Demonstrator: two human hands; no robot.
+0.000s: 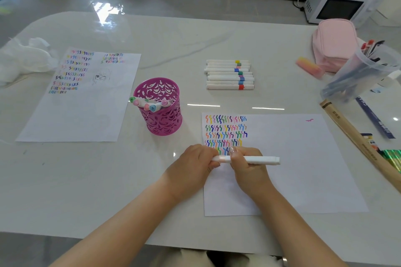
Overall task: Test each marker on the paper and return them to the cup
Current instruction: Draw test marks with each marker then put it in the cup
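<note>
A white marker (262, 160) lies level above the near sheet of paper (299, 165), which carries rows of coloured squiggles at its top left. My right hand (246, 168) grips the marker's barrel. My left hand (195, 163) grips its left end, where the cap is; the tip is hidden. A magenta cut-out cup (160, 118) stands to the left of the paper with several markers leaning inside. A row of several white markers (229, 75) with coloured bands lies beyond the paper.
A second tested sheet (82, 97) lies at the left, with crumpled white tissue (21, 60) behind it. At the right are a pink pouch (335, 43), a clear cup of pens (360, 71), a pink eraser (309, 68) and long packs (358, 141).
</note>
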